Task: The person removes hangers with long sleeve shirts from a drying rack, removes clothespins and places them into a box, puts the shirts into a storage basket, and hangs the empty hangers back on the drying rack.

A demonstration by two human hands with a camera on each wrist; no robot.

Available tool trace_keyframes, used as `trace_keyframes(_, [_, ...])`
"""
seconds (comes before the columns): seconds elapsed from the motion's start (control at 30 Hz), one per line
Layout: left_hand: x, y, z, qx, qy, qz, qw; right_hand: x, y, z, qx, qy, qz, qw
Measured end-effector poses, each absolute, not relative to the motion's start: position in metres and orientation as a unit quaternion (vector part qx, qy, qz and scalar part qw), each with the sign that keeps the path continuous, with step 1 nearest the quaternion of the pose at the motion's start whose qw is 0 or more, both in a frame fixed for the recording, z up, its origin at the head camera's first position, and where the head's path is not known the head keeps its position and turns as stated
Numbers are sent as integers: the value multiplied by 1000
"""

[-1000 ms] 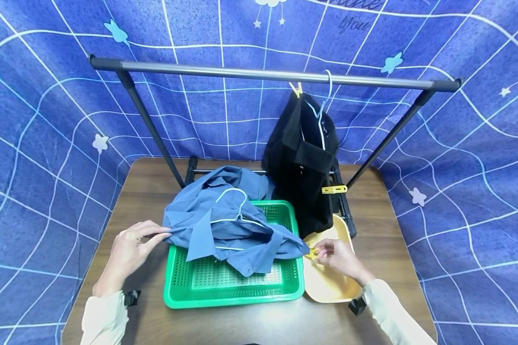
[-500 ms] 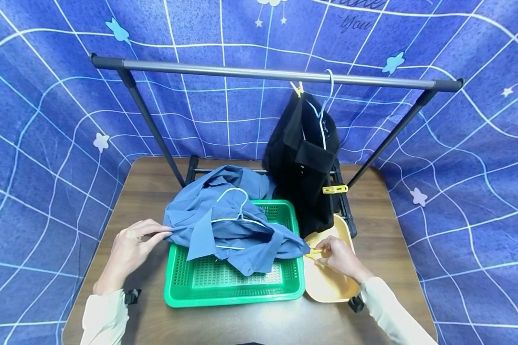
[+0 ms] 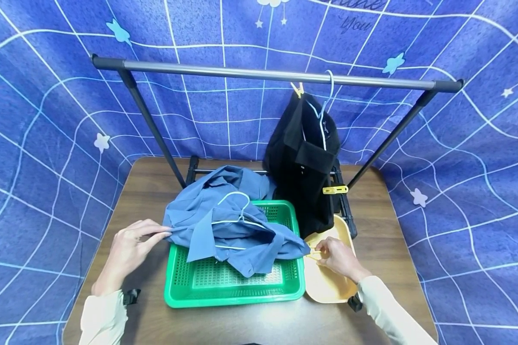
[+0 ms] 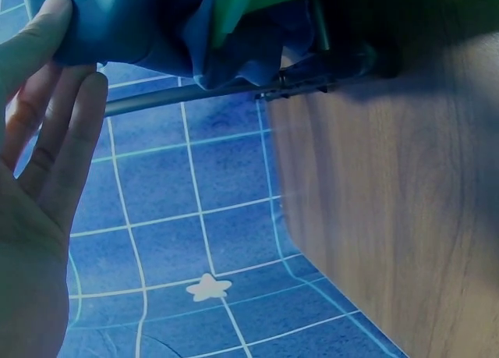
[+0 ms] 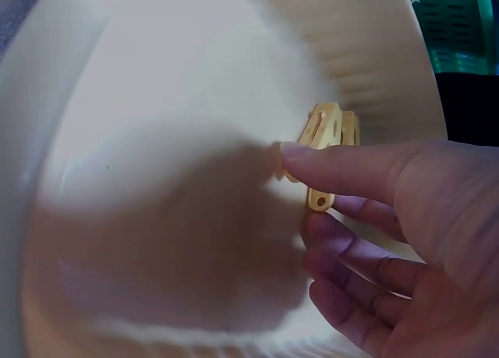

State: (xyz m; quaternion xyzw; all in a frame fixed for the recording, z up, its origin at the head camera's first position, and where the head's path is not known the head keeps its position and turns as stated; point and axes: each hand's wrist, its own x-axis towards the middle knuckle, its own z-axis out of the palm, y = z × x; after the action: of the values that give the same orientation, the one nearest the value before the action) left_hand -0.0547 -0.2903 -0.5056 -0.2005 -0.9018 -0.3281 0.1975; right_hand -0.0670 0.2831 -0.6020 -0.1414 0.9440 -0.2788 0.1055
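Observation:
A blue shirt (image 3: 203, 211) lies bunched over the green basket (image 3: 237, 302), with a pale hanger (image 3: 237, 195) inside its collar. At the basket's left, my left hand (image 3: 131, 247) pinches the shirt's edge between thumb and fingers; the left wrist view shows the same blue cloth (image 4: 148, 23) at the thumb tip. My right hand (image 3: 338, 256) is inside the cream basin (image 3: 328, 287), pinching a yellow clothespin (image 5: 321, 136) by thumb and fingers. Another yellow piece shows right behind that clothespin in the right wrist view. The shirt's right end nearly meets this hand.
Behind the basket stands a rack with a metal bar (image 3: 241, 73). A black garment (image 3: 302, 167) hangs from it on a light blue hanger (image 3: 330, 86), with a yellow clothespin (image 3: 335, 190) on its side and another (image 3: 298, 90) at its top. The basin touches the basket's right side.
My right hand has shifted slightly and the clothespin in its fingers has turned. The pale hanger's hook has tipped a little. My left hand stays still on the shirt.

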Motion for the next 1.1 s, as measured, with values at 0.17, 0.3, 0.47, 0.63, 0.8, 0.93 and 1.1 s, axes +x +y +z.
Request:
trace_keyframes(0.17, [-54, -291, -506, -198, -902, -332, 193, -67, 283, -601, -142, 945, -274, 105])
trace_keyframes(0.3, [-54, -292, -506, -196, -903, -331, 193, -66, 283, -601, -139, 946, -274, 107])
trace_keyframes(0.47, [-53, -291, -506, -193, -902, -335, 192, -66, 283, -600, -137, 946, -272, 106])
trace_keyframes(0.63, [-53, -290, -506, -200, -899, -335, 200, -63, 282, -592, -131, 953, -263, 78])
trace_keyframes(0.8, [-53, -291, -507, -197, -900, -337, 194, -60, 277, -574, -135, 954, -263, 40])
trace_keyframes(0.93, [-53, -291, -508, -195, -901, -335, 193, -58, 271, -556, -159, 947, -280, 26])
trace_keyframes(1.1, [-53, -292, -509, -196, -901, -332, 198, -54, 262, -533, -181, 935, -305, 19])
